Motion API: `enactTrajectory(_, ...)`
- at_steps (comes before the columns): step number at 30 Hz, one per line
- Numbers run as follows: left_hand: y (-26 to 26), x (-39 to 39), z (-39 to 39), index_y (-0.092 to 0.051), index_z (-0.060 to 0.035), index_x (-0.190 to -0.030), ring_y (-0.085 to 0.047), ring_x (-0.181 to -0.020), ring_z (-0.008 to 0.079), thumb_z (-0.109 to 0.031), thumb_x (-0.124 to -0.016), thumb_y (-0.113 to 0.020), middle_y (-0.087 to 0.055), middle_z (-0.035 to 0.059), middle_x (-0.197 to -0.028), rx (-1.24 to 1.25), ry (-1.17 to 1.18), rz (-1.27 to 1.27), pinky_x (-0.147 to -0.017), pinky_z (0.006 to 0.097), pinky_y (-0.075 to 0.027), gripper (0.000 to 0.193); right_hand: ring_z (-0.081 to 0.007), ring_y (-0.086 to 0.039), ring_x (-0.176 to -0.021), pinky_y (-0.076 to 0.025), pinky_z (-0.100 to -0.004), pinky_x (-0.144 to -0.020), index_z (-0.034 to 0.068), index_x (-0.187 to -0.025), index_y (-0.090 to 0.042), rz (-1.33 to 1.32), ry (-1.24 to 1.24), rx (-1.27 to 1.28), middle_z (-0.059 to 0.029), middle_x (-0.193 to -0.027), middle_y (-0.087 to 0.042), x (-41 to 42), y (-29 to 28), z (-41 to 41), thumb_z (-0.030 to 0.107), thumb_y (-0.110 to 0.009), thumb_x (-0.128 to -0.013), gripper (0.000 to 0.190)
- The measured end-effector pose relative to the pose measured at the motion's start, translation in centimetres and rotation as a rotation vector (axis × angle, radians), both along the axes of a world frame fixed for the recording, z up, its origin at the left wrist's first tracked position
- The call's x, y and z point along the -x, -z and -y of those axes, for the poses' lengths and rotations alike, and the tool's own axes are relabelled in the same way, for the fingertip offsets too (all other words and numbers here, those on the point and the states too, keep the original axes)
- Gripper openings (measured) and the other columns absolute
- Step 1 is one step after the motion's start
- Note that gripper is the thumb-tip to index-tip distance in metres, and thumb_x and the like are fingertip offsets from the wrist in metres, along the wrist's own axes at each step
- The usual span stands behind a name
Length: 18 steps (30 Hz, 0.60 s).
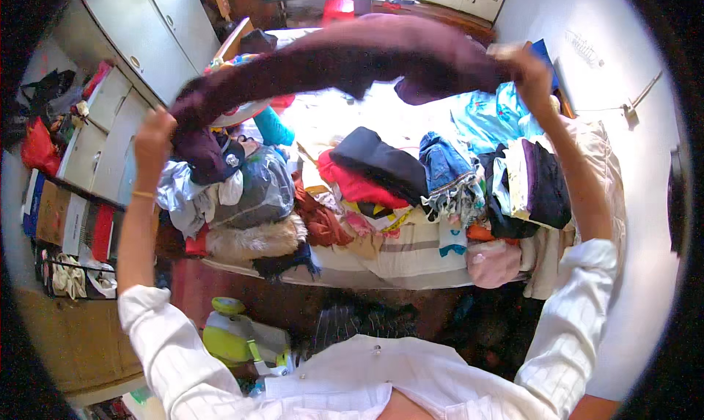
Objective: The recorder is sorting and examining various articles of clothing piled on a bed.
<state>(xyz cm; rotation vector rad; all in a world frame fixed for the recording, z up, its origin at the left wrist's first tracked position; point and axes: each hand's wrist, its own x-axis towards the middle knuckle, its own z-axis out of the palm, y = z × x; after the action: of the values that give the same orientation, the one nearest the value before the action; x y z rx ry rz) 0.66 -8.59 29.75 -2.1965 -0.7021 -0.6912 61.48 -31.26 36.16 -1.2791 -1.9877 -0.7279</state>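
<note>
A dark maroon garment [341, 62] is stretched in the air between my raised hands, blurred by motion. My left hand [154, 137] grips its left end, and my right hand [525, 71] grips the other end. Below it, clothes cover the near side of a bed [341, 269]. A folded black garment [379, 159] lies on a red one [352, 181] in the middle. To the right are a piece of blue denim [445, 159] with a frayed edge and a row of folded clothes [531, 183]. What kind of garment I hold is unclear.
White cabinets [159, 29] line the left wall, with boxes [71, 216] stacked below. A clear plastic bag [264, 183] and a fur piece [256, 238] lie at the bed's left. A lime-green object [228, 337] stands on the floor nearby. On the right is a white wall [610, 84].
</note>
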Motion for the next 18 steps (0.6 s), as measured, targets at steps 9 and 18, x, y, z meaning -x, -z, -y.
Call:
enactTrajectory(9, 28.2, -6.3, 12.2, -0.048, -0.0125, -0.068, -0.052, -0.070, 0.0223, -0.013, -0.067, -0.053, -0.047, 0.0053, -0.075, 0.576, 0.032, -0.082, -0.053, 0.0337, -0.043, 0.005, -0.0217, -0.058, -0.101, -0.046, -0.0366, -0.081, 0.011, -0.086, -0.062, 0.191, 0.122, 0.521, -0.0045, -0.102, -0.064, 0.8, 33.8, 9.5, 0.012, -0.055, -0.073, 0.015)
enactTrajectory(18, 36.2, -2.5, 17.4, -0.053, -0.0058, -0.078, -0.052, -0.083, 0.0307, -0.003, -0.067, -0.059, -0.052, 0.0114, -0.085, 1.142, -0.385, 0.052, -0.072, 0.0432, -0.045, 0.013, -0.0245, -0.042, -0.122, -0.034, -0.0387, -0.099, 0.004, -0.109, -0.055, 0.142, 0.283, 0.789, -0.0118, -0.129, -0.047, 3.4, 35.0, 12.3, 0.000, -0.051, -0.071, 0.039)
